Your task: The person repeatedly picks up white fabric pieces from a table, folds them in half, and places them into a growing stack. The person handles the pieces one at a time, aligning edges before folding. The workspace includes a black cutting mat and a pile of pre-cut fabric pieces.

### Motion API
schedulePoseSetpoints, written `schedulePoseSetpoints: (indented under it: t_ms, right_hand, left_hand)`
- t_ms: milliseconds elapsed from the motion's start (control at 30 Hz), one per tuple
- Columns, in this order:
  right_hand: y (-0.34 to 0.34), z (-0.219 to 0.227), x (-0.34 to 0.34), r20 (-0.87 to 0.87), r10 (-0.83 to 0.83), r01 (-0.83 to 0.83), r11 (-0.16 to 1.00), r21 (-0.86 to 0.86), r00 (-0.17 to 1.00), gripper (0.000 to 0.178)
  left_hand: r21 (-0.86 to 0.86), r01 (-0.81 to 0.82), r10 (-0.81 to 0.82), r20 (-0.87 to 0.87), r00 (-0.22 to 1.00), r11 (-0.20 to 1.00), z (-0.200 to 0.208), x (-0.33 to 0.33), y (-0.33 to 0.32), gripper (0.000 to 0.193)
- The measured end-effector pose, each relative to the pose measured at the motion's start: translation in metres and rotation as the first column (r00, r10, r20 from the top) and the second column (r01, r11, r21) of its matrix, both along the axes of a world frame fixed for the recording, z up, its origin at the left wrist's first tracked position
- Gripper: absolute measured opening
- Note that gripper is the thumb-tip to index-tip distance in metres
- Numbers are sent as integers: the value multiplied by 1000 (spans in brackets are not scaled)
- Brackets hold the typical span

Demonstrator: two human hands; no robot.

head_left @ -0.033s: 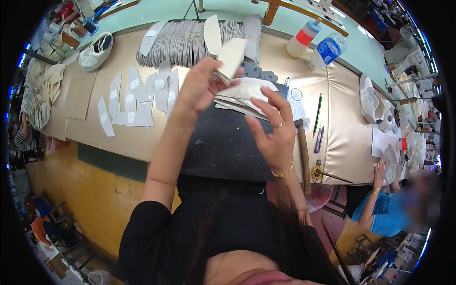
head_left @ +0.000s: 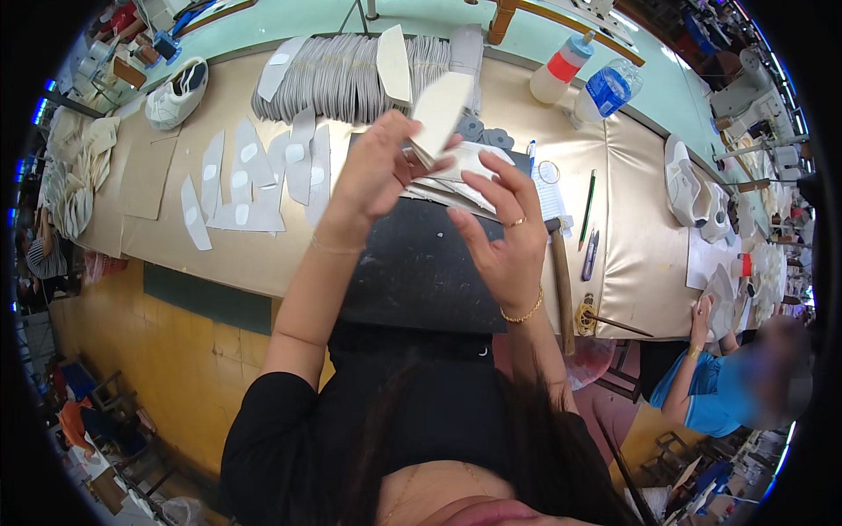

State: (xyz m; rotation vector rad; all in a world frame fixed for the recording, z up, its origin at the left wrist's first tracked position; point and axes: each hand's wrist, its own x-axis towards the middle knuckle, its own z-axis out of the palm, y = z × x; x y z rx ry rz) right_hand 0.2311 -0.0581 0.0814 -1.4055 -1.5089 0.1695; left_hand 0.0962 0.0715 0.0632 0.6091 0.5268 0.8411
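Raised over the black work mat (head_left: 412, 272), my left hand (head_left: 379, 167) is closed on a few cream shoe-upper pieces (head_left: 441, 110), their long rounded ends pointing away from me. My right hand (head_left: 504, 228) has its fingers apart and holds nothing that I can see. Between and behind my hands, partly covered by them, lies a loose stack of whitish pieces (head_left: 474, 167) on the mat's far part. Beyond it are several small dark grey cut pieces (head_left: 498, 138). Another cream piece (head_left: 394, 66) rests on a long row of grey cut pieces (head_left: 338, 79).
Grey pieces with white patches (head_left: 241, 180) lie to the left. On the right are a hammer (head_left: 561, 289), a green pencil (head_left: 588, 210), a glue bottle (head_left: 561, 70) and a water bottle (head_left: 605, 92). White shoes (head_left: 178, 95) stand far left. A co-worker in blue (head_left: 710, 386) sits at right.
My left hand has shifted a little to the right with the cream pieces, which stand more upright. My right hand's fingers have moved slightly to the left.
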Motion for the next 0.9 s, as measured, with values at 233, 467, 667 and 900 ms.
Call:
schedulePoseSetpoints:
  t_ms: [233,467,667,900]
  right_hand:
    - [-7,9,-2,-157,52,-56,998,-18,986,39]
    - [-20,10,8,-357,88,-134,985,-106,930,28]
    - [-26,14,11,-406,80,-152,977,-148,911,14]
    - [-28,12,28,-697,-6,-65,995,-76,717,19]
  left_hand:
    - [106,148,-150,16,989,983,14,-3,-52,17]
    - [152,143,-142,-22,990,978,20,0,-64,20]
    - [198,150,-134,-91,987,969,17,-7,-66,22]
    - [184,226,-202,-141,969,957,24,-17,-64,15]
